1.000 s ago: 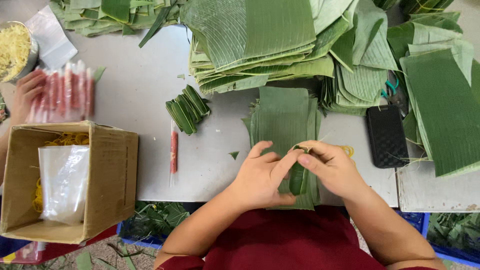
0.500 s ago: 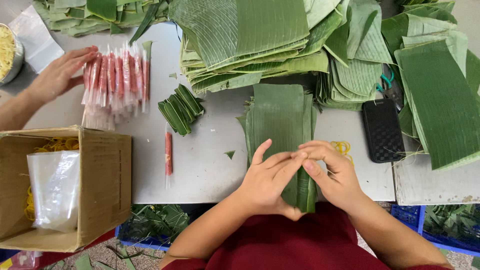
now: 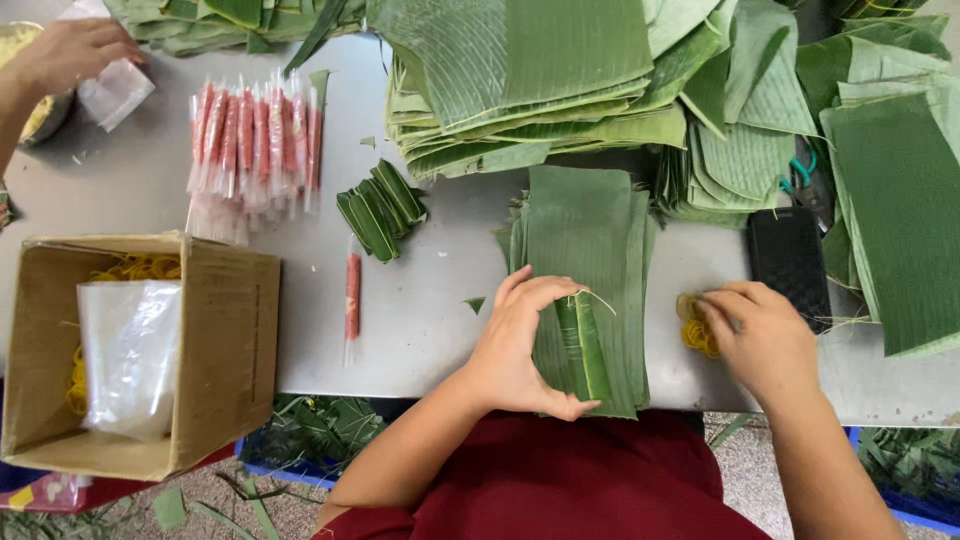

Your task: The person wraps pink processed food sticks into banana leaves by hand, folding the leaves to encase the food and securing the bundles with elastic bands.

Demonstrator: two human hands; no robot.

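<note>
1. One small green roll of folded banana leaf [image 3: 583,347] is held upright in the left hand [image 3: 520,350], with the fingers curled around its top and the thumb under its bottom end.
2. The roll is held just over one stack of long cut green leaf strips [image 3: 590,250] on the grey metal table [image 3: 440,290].
3. The right hand [image 3: 765,340] is laid on one little pile of yellow rubber bands [image 3: 693,325]; its fingertips are bent down onto the bands, but it cannot be told if one is pinched.
4. One flat black phone-like thing [image 3: 790,262] is seen just behind the right hand.
5. About five finished green leaf rolls [image 3: 382,208] are piled together, well apart from the left hand.
6. One thin red stick in clear wrap [image 3: 352,295] is lying alone near them.
7. One bunch of many red sticks in clear wrap [image 3: 255,140] is spread behind it.
8. One open brown cardboard box [image 3: 215,350] with a clear plastic bag inside is seen at the table's edge.
9. Big green banana leaves [image 3: 540,70] are heaped along the far side.
10. Another person's hand [image 3: 75,50] is seen in the far corner, touching a clear plastic bag [image 3: 118,90].
</note>
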